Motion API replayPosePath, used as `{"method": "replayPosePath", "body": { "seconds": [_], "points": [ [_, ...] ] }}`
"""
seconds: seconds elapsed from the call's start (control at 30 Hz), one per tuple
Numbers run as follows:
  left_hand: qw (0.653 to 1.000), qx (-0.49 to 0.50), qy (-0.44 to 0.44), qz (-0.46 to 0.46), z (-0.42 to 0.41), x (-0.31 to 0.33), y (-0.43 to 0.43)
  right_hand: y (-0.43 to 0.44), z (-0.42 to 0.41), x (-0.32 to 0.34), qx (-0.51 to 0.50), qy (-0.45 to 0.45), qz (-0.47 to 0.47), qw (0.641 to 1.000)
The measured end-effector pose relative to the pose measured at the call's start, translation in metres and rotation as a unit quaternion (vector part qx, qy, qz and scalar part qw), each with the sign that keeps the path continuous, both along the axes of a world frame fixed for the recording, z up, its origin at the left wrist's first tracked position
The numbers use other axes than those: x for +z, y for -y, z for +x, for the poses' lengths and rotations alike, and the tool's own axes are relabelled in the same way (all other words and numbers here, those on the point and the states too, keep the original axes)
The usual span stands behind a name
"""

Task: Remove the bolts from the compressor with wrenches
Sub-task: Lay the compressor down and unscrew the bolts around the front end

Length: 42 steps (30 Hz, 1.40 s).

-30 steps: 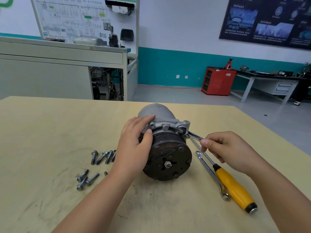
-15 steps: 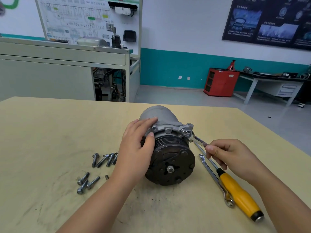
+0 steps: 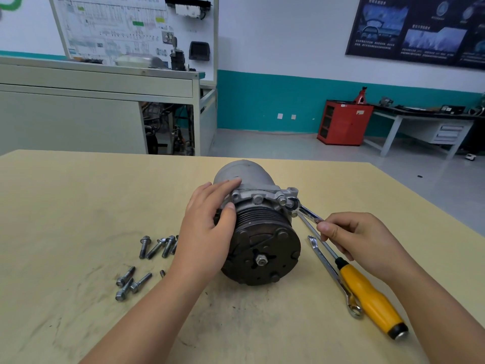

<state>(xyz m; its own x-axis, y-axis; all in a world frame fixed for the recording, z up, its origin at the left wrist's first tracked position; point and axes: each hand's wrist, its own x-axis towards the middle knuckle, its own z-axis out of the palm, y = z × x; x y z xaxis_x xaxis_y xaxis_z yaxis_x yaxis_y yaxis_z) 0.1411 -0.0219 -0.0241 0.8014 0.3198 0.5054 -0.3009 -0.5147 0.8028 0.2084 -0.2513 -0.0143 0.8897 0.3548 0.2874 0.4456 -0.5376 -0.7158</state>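
A grey compressor lies on its side on the yellow table, its dark pulley face toward me. My left hand rests on its left side, fingers over the housing and thumb on the pulley grooves. My right hand pinches the handle of a small silver wrench. The wrench head sits at a bolt on the compressor's upper right flange. Several loose bolts lie on the table left of the compressor.
A second, longer wrench and a yellow-handled screwdriver lie on the table right of the compressor, partly under my right hand. Beyond the table stand a grey workbench, a red cabinet and a desk.
My right hand has kept hold of the wrench at the flange bolt, the handle swinging slightly. The head camera shifted a little. My left hand stays on the compressor.
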Motion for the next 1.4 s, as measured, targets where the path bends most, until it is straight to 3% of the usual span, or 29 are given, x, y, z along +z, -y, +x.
{"method": "replayPosePath", "body": {
  "seconds": [0.5, 0.77, 0.9, 1.03, 1.27, 1.4],
  "points": [
    [1.0, 0.001, -0.002, -0.006, 0.0, 0.002, 0.001, -0.005, -0.002, 0.002, -0.011, 0.039, -0.01, 0.999],
    [1.0, 0.0, -0.013, -0.011, 0.0, 0.003, 0.002, -0.003, -0.008, 0.008, -0.054, 0.124, -0.084, 0.987],
    [1.0, -0.001, -0.014, -0.009, 0.0, 0.002, 0.002, -0.007, -0.007, 0.029, -0.056, 0.123, -0.153, 0.979],
    [1.0, -0.002, -0.013, -0.005, 0.0, 0.002, 0.001, -0.012, 0.0, 0.058, -0.061, 0.132, -0.28, 0.949],
    [1.0, -0.003, -0.004, -0.008, 0.001, 0.0, 0.0, -0.029, -0.008, 0.1, -0.08, 0.231, -0.458, 0.855],
    [1.0, 0.003, -0.01, 0.001, 0.001, 0.002, -0.002, -0.046, -0.018, 0.118, -0.117, 0.308, -0.507, 0.796]
  ]
}}
